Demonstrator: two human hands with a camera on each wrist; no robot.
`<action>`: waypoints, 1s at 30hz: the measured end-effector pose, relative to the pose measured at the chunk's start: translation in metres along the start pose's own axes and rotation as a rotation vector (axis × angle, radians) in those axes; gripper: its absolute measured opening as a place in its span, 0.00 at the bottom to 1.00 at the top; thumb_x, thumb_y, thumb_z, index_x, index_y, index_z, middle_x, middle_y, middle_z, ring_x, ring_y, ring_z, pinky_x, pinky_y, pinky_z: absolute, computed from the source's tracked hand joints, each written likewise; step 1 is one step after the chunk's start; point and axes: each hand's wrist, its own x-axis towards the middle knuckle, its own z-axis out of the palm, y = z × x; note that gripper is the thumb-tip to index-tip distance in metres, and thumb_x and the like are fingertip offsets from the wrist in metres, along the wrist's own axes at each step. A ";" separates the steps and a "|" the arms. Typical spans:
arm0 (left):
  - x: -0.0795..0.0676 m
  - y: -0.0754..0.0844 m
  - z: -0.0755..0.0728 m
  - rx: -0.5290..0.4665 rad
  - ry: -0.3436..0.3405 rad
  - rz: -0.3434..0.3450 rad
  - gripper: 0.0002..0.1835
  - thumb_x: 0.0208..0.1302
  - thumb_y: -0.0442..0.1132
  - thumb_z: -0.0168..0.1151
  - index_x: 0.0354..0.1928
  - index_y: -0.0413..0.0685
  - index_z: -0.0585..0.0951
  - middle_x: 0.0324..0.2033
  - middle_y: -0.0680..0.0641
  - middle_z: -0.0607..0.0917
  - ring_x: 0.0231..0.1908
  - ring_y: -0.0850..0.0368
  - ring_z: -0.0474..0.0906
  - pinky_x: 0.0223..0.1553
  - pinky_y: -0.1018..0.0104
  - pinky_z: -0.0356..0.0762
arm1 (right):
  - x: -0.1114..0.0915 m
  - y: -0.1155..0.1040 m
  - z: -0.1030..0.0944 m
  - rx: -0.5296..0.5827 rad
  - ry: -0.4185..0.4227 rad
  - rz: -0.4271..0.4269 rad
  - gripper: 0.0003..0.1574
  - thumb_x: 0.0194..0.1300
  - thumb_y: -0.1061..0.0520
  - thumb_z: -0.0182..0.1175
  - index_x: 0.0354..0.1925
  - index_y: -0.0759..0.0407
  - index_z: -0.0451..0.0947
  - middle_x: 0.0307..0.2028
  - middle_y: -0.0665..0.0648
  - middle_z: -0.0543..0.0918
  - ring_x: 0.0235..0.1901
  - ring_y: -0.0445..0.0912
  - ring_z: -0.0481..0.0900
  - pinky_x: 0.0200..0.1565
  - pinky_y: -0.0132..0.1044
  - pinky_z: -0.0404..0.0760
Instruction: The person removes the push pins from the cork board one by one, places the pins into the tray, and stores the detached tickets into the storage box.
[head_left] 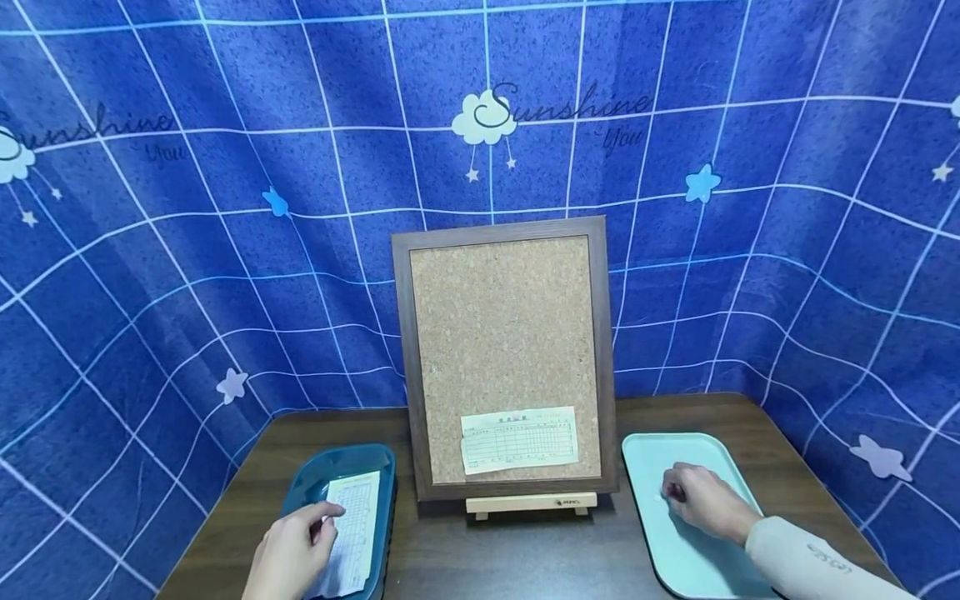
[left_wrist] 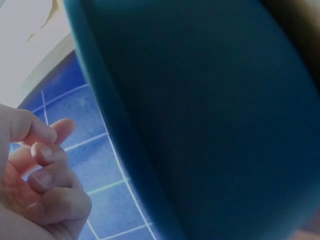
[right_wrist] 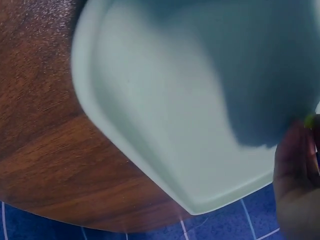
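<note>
Cork board: framed and propped upright on a light wooden easel [head_left: 528, 503] at the middle of the bench [head_left: 465, 567]; the cork board [head_left: 502, 333] carries a printed slip [head_left: 521, 450] low down, set slightly askew. What fastens it is too small to tell.
Blue tray: left of the board, the blue tray [head_left: 318, 473] holds loose printed slips [head_left: 354, 521], overlapping.
Left hand: the left hand [head_left: 292, 546] is loosely bent over those slips, apparently gripping nothing; whether the fingertip touches paper, I cannot tell.
Mint tray: right of the board, the mint tray [head_left: 671, 450] lies under the other hand.
Right hand: the right hand [head_left: 705, 500] has its fingers curled, seemingly pinching a small yellow-green piece [right_wrist: 309, 121], mostly hidden.
Good handling: probably best to pinch the piece by fingertips alone, keeping it visible, and to lift just one slip by its edge without creasing.
Count: one board, one easel, two trays, two hands, one slip mounted, one yellow-green piece visible; slips in the blue tray overlap too much to number.
</note>
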 end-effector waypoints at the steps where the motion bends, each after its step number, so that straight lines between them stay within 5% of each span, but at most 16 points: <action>1: 0.001 0.002 0.001 -0.002 0.013 0.006 0.11 0.54 0.32 0.58 0.33 0.56 0.84 0.17 0.58 0.67 0.20 0.61 0.64 0.22 0.65 0.61 | 0.000 -0.002 -0.001 -0.015 -0.003 0.028 0.14 0.45 0.64 0.67 0.22 0.47 0.73 0.22 0.40 0.66 0.22 0.33 0.64 0.24 0.33 0.66; 5: 0.007 0.012 0.005 -0.014 0.096 0.065 0.10 0.53 0.32 0.60 0.32 0.57 0.84 0.19 0.61 0.69 0.19 0.63 0.63 0.22 0.65 0.61 | 0.001 -0.009 -0.004 -0.065 0.074 0.084 0.12 0.46 0.60 0.68 0.22 0.45 0.74 0.24 0.39 0.68 0.23 0.34 0.68 0.24 0.35 0.68; 13: 0.025 0.037 0.016 -0.082 0.193 0.198 0.10 0.51 0.32 0.63 0.33 0.58 0.83 0.20 0.67 0.69 0.18 0.71 0.62 0.20 0.70 0.61 | 0.015 -0.021 -0.009 -0.114 0.306 0.015 0.10 0.50 0.59 0.66 0.26 0.45 0.75 0.26 0.41 0.71 0.24 0.36 0.72 0.23 0.33 0.70; 22: 0.040 0.066 0.025 -0.167 0.157 0.270 0.11 0.50 0.30 0.67 0.34 0.54 0.82 0.21 0.65 0.74 0.16 0.72 0.63 0.18 0.73 0.63 | 0.031 -0.042 -0.021 -0.092 0.550 -0.151 0.07 0.49 0.57 0.63 0.27 0.47 0.74 0.26 0.40 0.70 0.19 0.35 0.70 0.18 0.27 0.65; 30: 0.050 0.086 0.026 -0.210 0.116 0.271 0.10 0.50 0.30 0.66 0.35 0.49 0.82 0.20 0.64 0.73 0.18 0.69 0.66 0.20 0.72 0.65 | 0.042 -0.070 -0.035 -0.060 0.534 -0.175 0.06 0.54 0.54 0.61 0.32 0.50 0.76 0.30 0.42 0.74 0.23 0.39 0.74 0.19 0.29 0.68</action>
